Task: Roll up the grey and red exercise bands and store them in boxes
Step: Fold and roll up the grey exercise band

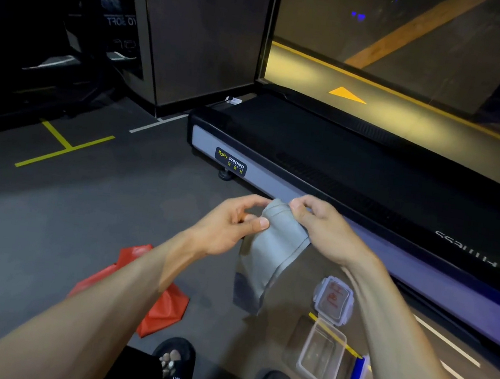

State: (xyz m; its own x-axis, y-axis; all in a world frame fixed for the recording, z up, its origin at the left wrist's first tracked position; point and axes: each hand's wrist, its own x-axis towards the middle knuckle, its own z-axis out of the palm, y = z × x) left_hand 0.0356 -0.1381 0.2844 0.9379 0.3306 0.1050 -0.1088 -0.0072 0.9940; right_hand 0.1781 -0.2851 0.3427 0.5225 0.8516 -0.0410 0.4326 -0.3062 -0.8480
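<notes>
Pinching the grey band's [273,243] top edge, left hand [231,225] and right hand [320,227] hold it above the floor [46,226].

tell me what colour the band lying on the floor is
Red, seen in the head view.

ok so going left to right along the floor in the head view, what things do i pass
crumpled red exercise band → hanging grey exercise band held in both hands → clear plastic box lid and open clear plastic box, at about the same place across
</notes>
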